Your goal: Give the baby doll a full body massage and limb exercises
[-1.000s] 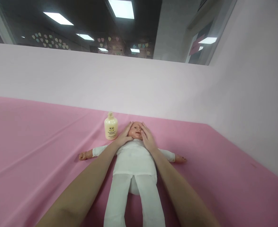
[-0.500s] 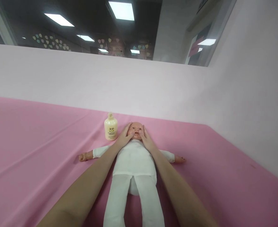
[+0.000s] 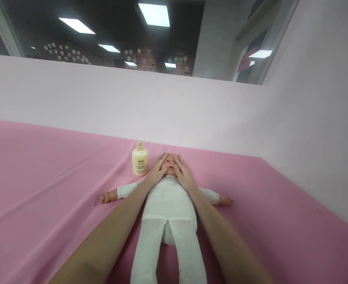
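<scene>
A baby doll in a white top and trousers lies on its back with both arms spread out. My left hand rests along one side of the doll's face, fingers stretched up toward the forehead and thumb by the mouth. On the opposite cheek lies my right hand, also flat with straight fingers, its thumb near the mouth. Between the two hands the doll's nose and mouth show; its cheeks are partly covered. Just left of my left hand stands a cream-yellow pump bottle with dark print.
A pink sheet with some creases covers the surface beneath the doll. Behind it rises a white wall, which continues along the right side. Above is a window with ceiling lights and heart-shaped stickers showing in it.
The fingers of both hands have slid inward and slightly upward over the sides of the doll's forehead. The thumbs remain beside its mouth. The view has shifted a little.
</scene>
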Tool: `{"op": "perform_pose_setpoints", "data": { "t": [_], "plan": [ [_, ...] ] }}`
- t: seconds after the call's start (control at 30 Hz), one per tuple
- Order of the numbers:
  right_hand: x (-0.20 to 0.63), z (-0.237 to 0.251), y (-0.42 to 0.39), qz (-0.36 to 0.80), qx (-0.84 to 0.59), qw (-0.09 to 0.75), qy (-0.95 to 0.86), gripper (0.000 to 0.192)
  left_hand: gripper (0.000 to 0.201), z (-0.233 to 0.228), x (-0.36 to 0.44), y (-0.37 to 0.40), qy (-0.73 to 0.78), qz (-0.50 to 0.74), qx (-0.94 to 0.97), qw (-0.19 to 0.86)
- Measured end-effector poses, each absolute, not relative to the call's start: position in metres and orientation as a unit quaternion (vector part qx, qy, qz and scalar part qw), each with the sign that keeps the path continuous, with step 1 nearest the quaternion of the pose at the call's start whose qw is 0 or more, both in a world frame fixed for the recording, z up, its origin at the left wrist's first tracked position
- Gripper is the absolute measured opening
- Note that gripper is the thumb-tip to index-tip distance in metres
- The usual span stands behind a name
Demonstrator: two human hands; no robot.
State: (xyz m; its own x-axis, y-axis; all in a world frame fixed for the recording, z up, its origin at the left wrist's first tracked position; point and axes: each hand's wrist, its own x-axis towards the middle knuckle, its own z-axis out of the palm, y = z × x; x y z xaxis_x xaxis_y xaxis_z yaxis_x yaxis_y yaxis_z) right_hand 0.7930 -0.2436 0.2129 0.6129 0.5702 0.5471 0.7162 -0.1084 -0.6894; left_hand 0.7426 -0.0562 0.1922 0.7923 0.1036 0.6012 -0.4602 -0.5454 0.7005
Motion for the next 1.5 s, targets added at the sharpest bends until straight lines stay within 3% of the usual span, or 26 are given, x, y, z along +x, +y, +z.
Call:
{"op": "perform_pose_setpoints", "data": {
  "t": [0.17, 0.43, 0.9, 1.17, 1.5],
  "plan": [
    [0.798, 0.209, -0.242, -0.064, -0.75, 0.508, -0.419, 0.061, 0.067, 0.192, 0.743, -0.057, -0.103, 0.305, 0.823, 0.468],
    [0.799, 0.21, -0.238, -0.076, -0.764, 0.478, -0.427, 0.059, 0.054, 0.211, 0.732, -0.067, -0.121, 0.33, 0.848, 0.397],
    [0.791, 0.22, -0.237, -0.011, -0.773, 0.509, -0.38, 0.067, 0.064, 0.202, 0.74, -0.06, -0.102, 0.287, 0.826, 0.474],
    [0.787, 0.215, -0.238, 0.072, -0.774, 0.554, -0.297, 0.093, 0.066, 0.204, 0.735, -0.06, -0.094, 0.287, 0.818, 0.49],
    [0.789, 0.214, -0.238, 0.083, -0.785, 0.552, -0.269, 0.099, 0.066, 0.197, 0.741, -0.056, -0.096, 0.296, 0.813, 0.492]
  ]
}}
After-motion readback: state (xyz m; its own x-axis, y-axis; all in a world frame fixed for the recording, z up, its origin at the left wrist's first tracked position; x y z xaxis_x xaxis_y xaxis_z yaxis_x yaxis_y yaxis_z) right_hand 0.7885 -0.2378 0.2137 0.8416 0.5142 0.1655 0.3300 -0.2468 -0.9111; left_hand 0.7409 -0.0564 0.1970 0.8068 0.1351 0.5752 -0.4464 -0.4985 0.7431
